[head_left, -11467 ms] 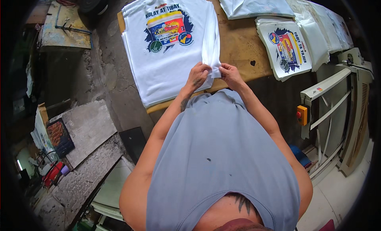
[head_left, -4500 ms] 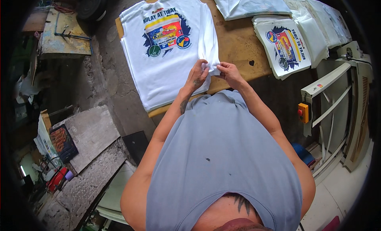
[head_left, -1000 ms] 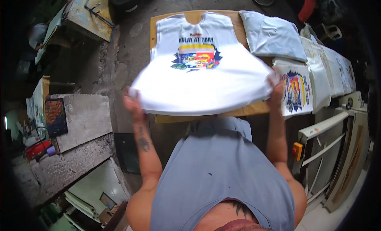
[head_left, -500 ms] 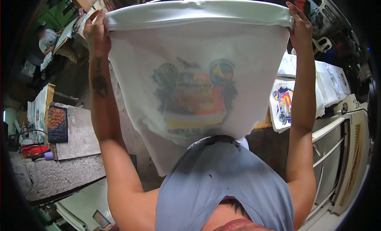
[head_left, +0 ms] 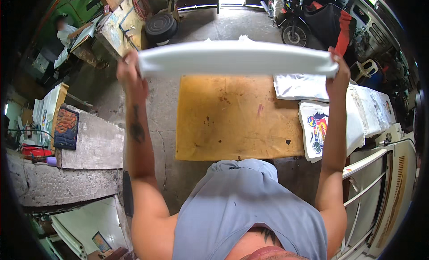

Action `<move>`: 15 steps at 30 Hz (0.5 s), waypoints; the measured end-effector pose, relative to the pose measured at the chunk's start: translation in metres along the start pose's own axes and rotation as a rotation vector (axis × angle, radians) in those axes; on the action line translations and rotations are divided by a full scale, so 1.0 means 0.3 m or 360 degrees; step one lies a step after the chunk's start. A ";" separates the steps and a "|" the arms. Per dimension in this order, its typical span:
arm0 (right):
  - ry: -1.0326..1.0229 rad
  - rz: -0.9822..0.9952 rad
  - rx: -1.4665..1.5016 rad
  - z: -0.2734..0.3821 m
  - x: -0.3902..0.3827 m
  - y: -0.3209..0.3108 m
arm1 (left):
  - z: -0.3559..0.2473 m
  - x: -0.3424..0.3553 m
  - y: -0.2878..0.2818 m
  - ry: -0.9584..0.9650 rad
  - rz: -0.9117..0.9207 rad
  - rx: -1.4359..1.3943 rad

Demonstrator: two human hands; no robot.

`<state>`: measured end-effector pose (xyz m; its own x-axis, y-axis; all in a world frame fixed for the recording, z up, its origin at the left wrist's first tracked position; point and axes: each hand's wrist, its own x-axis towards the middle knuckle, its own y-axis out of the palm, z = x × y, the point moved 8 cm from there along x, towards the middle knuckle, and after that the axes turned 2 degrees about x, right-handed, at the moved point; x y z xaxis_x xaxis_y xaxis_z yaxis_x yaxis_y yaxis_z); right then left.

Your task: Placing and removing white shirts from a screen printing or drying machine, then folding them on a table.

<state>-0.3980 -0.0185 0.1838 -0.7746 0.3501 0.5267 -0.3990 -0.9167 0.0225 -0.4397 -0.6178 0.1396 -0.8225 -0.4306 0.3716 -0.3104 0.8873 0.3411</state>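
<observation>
Standing close against the near edge of a bare wooden board [head_left: 232,119], grey sleeveless top filling the foreground, both forearms rising steeply from the lower frame. Leaving the board's yellowed surface uncovered from edge to edge, with concrete floor [head_left: 161,121] opening to its left and a low concrete slab [head_left: 89,148] lying further left. Crowding the board's right edge: a stack of printed shirts [head_left: 330,130] overhanging a white metal rack [head_left: 384,179], with a folded white shirt [head_left: 301,85] lying just beyond.

Lifting higher than half a second ago, when the white T-shirt [head_left: 237,59] was hanging as a broad curtain with its print facing the camera; now appearing only as a thin, taut horizontal band, and revealing the board formerly hidden behind it.

Stretching that band between both hands, well above the board. Pinching its left end in the left hand [head_left: 129,74], fingers closed over the cloth. Gripping its right end in the right hand [head_left: 338,74], fingers curled tight around the fabric, garment spanning the whole gap between them.

Sitting farther back: a black tyre [head_left: 161,27] beside a cluttered workbench [head_left: 118,25], and a parked motorcycle [head_left: 292,23] near the bright doorway.
</observation>
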 end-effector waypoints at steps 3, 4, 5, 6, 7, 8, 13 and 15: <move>-0.0007 -0.0022 -0.0486 -0.181 -0.242 -0.070 | 0.205 -0.243 -0.162 -0.0438 -0.0156 0.0180; 0.0548 -0.0147 -0.0154 -0.238 -0.343 -0.062 | 0.253 -0.345 -0.238 -0.0598 -0.0151 0.0215; 0.0669 -0.0073 -0.0101 -0.320 -0.434 -0.109 | 0.274 -0.442 -0.282 -0.0747 -0.0124 0.0265; 0.0845 -0.0141 -0.0073 -0.349 -0.535 -0.120 | 0.292 -0.532 -0.330 -0.0893 -0.0112 0.0318; 0.0936 -0.0142 -0.0107 -0.398 -0.629 -0.162 | 0.326 -0.613 -0.390 -0.1021 -0.0134 0.0319; 0.1120 -0.0130 0.0011 -0.459 -0.728 -0.179 | 0.362 -0.694 -0.457 -0.1137 -0.0171 0.0331; 0.1651 -0.0261 0.0082 -0.705 -1.048 -0.257 | 0.584 -0.921 -0.608 -0.1507 -0.0281 0.0283; 0.1690 -0.0115 0.0023 -0.767 -1.052 -0.266 | 0.616 -0.888 -0.583 -0.1541 -0.0263 0.0296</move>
<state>-0.2345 -0.0113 -0.1796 -0.7831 0.3860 -0.4876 -0.4606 -0.8868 0.0378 -0.2545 -0.6278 -0.1787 -0.7706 -0.3041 -0.5600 -0.4573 0.8759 0.1536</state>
